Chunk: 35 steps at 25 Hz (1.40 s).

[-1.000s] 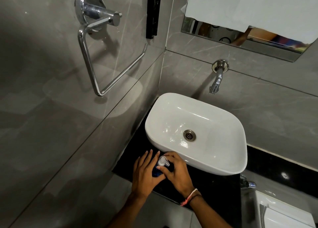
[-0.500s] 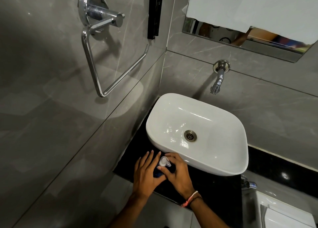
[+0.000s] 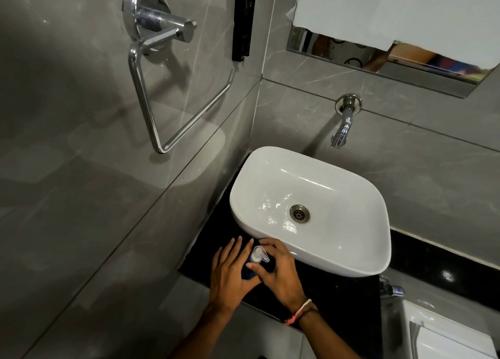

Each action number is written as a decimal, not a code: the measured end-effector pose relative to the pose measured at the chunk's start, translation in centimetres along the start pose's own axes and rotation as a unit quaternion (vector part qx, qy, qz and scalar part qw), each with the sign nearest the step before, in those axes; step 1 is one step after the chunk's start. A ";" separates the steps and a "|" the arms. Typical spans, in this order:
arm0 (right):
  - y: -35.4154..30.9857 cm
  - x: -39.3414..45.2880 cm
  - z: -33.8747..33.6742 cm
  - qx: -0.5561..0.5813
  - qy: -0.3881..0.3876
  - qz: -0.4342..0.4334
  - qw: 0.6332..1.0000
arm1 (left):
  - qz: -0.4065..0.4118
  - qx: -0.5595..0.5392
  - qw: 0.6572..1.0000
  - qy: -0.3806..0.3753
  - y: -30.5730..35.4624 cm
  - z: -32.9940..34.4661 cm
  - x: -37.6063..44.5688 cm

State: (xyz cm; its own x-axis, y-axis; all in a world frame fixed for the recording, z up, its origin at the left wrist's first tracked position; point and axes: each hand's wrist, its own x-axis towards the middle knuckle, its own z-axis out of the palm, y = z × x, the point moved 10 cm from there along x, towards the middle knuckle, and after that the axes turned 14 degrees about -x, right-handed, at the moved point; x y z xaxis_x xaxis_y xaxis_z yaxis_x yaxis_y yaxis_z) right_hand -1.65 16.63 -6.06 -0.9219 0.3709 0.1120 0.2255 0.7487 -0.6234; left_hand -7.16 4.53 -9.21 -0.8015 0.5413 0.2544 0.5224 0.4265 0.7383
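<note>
Head view: both hands at a soap pump by the sink's front edge.
Left hand (image 3: 230, 274) lies with straight, slightly spread fingers against the dark blue plastic pump bottle (image 3: 246, 271); right hand (image 3: 280, 274) curls round it from the other side. Best, I judge, to steady the body with the right, press straight down and keep the left palm under the spout. The bottle stands upright on the black stone table (image 3: 338, 299), long axis vertical, its clear pump head (image 3: 259, 254) seemingly pointing rightward, just before the white ceramic basin (image 3: 351, 264).

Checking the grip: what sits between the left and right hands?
Head view: a blue pump bottle between left hand and right hand, on the black counter.
</note>
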 end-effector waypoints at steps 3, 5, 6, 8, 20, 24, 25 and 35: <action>-0.6 -0.2 -0.3 -0.011 0.013 -0.029 0.999 | -0.007 0.000 1.000 0.004 0.0 0.1 -0.1; -0.6 -0.4 -0.8 -0.051 0.054 -0.007 0.997 | -0.010 0.004 1.000 0.007 0.1 0.1 -0.1; -0.5 -0.6 -1.2 -0.069 0.072 0.015 0.995 | -0.007 0.007 1.000 0.009 0.2 0.0 0.0; -0.7 -0.7 -1.5 -0.066 0.076 0.032 0.994 | 0.001 0.015 1.000 0.011 0.5 -0.3 0.1; -7.0 1.7 -3.6 -0.151 -0.173 -0.150 0.962 | -0.012 0.030 0.999 0.040 1.0 -1.2 -0.2; -6.8 1.3 -3.4 -0.209 -0.122 -0.112 0.964 | -0.016 0.022 0.999 0.019 0.8 -0.9 -0.2; -6.9 1.2 -3.4 -0.214 -0.107 -0.108 0.965 | -0.014 0.022 0.999 0.019 0.8 -0.9 -0.2; 0.2 -0.4 -1.9 0.061 -0.124 0.068 0.988 | -0.038 -0.098 0.994 0.025 1.3 -2.0 0.4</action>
State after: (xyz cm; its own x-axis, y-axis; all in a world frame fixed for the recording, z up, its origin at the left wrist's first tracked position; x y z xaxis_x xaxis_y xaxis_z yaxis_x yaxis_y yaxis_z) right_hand -0.62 17.73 -4.75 -0.9381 0.3058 -0.1624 0.3264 0.6243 -0.7098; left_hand -7.40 3.86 -6.92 -0.8529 0.4733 0.2204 0.3968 0.3131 0.8629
